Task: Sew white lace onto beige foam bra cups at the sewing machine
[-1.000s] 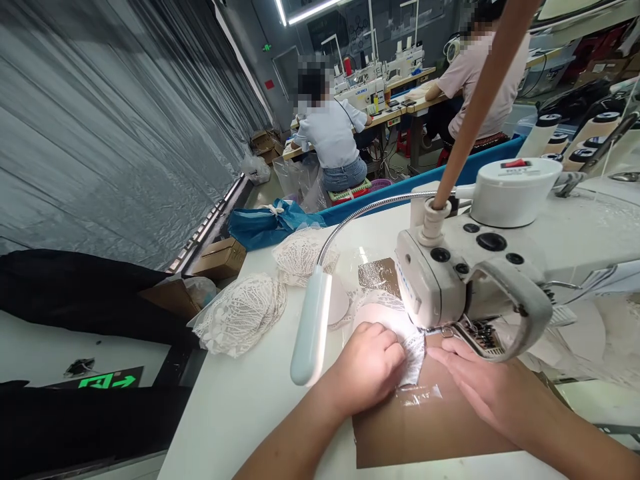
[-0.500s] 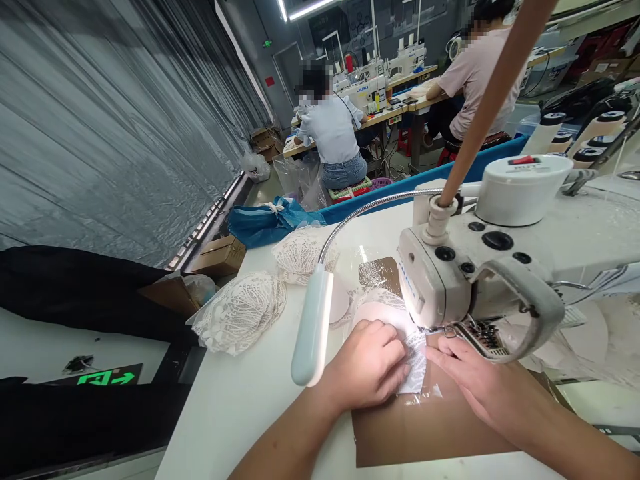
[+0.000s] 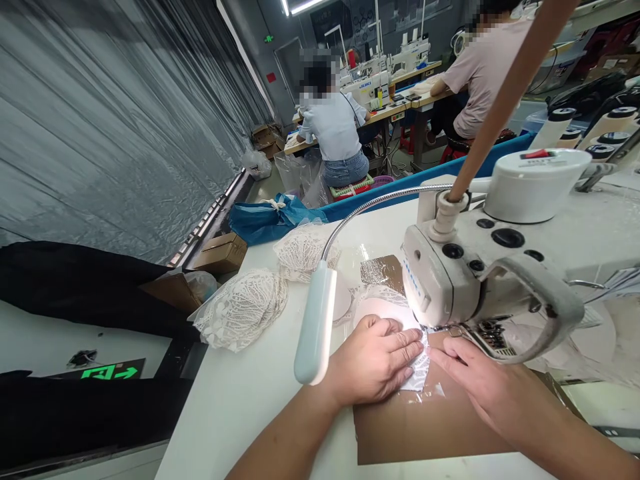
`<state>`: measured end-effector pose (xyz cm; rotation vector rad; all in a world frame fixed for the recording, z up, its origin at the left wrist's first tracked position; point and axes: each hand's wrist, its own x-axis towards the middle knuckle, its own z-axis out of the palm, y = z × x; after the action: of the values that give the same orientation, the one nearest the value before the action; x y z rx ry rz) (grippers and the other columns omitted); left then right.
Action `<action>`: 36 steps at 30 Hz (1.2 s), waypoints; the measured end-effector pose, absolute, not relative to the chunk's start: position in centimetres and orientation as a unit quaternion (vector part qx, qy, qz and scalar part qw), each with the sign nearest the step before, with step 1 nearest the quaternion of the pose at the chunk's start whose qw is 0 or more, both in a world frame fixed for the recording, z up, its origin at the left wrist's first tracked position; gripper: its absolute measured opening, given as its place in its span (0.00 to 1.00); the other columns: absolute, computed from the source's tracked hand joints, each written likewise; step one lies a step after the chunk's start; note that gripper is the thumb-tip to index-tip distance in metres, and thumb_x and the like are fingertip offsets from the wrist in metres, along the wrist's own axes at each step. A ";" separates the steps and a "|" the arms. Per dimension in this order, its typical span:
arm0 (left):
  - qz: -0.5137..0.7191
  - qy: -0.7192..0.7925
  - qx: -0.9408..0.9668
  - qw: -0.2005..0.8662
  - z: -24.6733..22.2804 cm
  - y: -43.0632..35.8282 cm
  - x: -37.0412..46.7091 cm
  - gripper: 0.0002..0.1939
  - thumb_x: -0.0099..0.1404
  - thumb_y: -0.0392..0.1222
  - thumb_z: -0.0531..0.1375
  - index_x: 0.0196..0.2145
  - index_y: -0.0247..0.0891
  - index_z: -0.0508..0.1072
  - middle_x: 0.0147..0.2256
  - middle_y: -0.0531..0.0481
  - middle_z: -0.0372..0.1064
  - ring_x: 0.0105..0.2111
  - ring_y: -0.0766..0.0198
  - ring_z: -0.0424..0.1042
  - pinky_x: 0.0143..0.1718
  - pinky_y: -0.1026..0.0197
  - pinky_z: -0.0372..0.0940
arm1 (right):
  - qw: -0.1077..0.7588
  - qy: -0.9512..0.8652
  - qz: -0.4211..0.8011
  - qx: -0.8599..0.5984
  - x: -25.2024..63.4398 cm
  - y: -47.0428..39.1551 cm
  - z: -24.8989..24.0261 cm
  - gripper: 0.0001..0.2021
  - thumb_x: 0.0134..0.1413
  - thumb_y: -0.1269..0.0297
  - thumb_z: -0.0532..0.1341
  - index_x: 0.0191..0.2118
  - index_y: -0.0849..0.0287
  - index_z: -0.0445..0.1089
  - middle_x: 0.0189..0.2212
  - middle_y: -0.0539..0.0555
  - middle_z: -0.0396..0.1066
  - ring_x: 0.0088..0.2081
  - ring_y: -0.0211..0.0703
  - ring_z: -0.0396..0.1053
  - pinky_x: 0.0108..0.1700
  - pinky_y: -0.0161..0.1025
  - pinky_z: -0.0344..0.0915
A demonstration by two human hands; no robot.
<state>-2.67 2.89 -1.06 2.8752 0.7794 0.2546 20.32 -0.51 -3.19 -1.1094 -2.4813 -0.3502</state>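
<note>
My left hand (image 3: 383,360) lies flat on a white lace piece (image 3: 420,377), fingers stretched toward the needle area of a sewing machine (image 3: 435,280). Beneath that hand, a smooth pale cup-shaped piece (image 3: 373,310) shows past the knuckles, with more lace at its far edge. My right hand (image 3: 483,380) rests on the brown work plate (image 3: 425,433), its extended fingertips at the lace's right edge. The fingers of that hand are slightly apart and grip nothing visible. The machine head hides the needle and the spot where it meets the fabric.
A lamp (image 3: 315,323) on a bendable neck hangs left of the machine, above my left forearm. Stacks of lace cups (image 3: 245,310) lie on the white table (image 3: 235,407). Thread cones (image 3: 555,127) stand at right. Two people sit at machines beyond a blue cloth (image 3: 380,200).
My left fingers have straightened and slid forward and right over the lace, toward the needle area. My right hand stays near the lace edge. The whole view has shifted slightly.
</note>
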 end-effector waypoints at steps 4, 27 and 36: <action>0.082 0.286 0.952 0.068 -1.2 2.7 -2.3 0.22 0.71 0.46 0.49 0.58 0.36 0.65 0.58 0.41 0.65 0.47 0.53 0.64 0.47 0.50 0.58 | 0.191 -0.882 -0.197 -0.384 20.5 -0.3 -3.8 0.26 0.44 0.84 0.48 0.44 0.62 0.75 0.37 0.60 0.75 0.34 0.47 0.71 0.37 0.43 0.66; 0.112 0.280 0.945 0.126 -1.3 2.2 -2.3 0.18 0.71 0.44 0.49 0.55 0.37 0.67 0.49 0.41 0.68 0.47 0.54 0.63 0.47 0.52 0.57 | 0.192 -0.914 0.025 -0.357 22.0 -1.0 -5.0 0.30 0.47 0.81 0.47 0.55 0.55 0.66 0.33 0.52 0.74 0.22 0.37 0.64 0.32 0.38 0.61; 0.104 0.267 0.952 0.109 -1.2 2.0 -2.3 0.18 0.72 0.43 0.49 0.54 0.37 0.68 0.41 0.42 0.68 0.40 0.57 0.62 0.44 0.53 0.57 | 0.191 -0.914 0.028 -0.357 22.5 -1.2 -5.8 0.23 0.52 0.80 0.47 0.50 0.57 0.68 0.29 0.52 0.73 0.20 0.37 0.63 0.25 0.37 0.58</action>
<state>-2.31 2.02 -1.22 2.7989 0.7853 0.3060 22.53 -1.25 -5.79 -1.0033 -2.5669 0.0777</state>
